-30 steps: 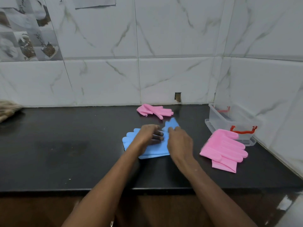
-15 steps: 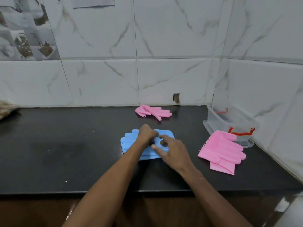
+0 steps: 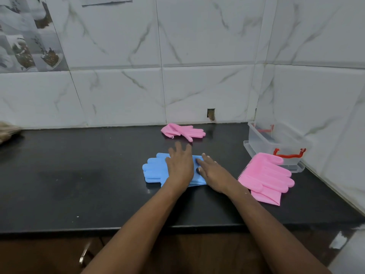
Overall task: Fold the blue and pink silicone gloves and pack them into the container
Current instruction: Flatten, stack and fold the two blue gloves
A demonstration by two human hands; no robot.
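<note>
Both hands flat on the blue gloves point(image 3: 156, 171), centre of frame. Left hand point(image 3: 180, 165) palm-down, fingers spread, nothing pinched: open grip, pressing. Right hand point(image 3: 212, 174) also open, fingers splayed on the right part of the blue stack. Reads as pressing the silicone flat so a fold holds; this stuff likely springs back, hence two palms rather than a pinch. Can't tell how many layers sit under the palms.

Blue glove fingers stick out to the left of the left hand, lying flat on the bench point(image 3: 79, 175).

Near pink glove point(image 3: 266, 177), right of centre, lies flat, fingers pointing right, cuff corner toward the front edge. Its upper part touches or overlaps the container point(image 3: 276, 147); can't tell which. Far pink glove point(image 3: 183, 131) sits upper centre, close to the back wall, loosely bunched, not folded.

Container is clear, open top, red handles, tucked in the right corner where the walls meet. Nothing pink or blue visible inside, so packing not started, by my read.

Room: left half of the bench is bare. Tight on the right: side wall, container and near pink glove crowd that corner. Front edge is close to the blue stack, so fold away from it.
</note>
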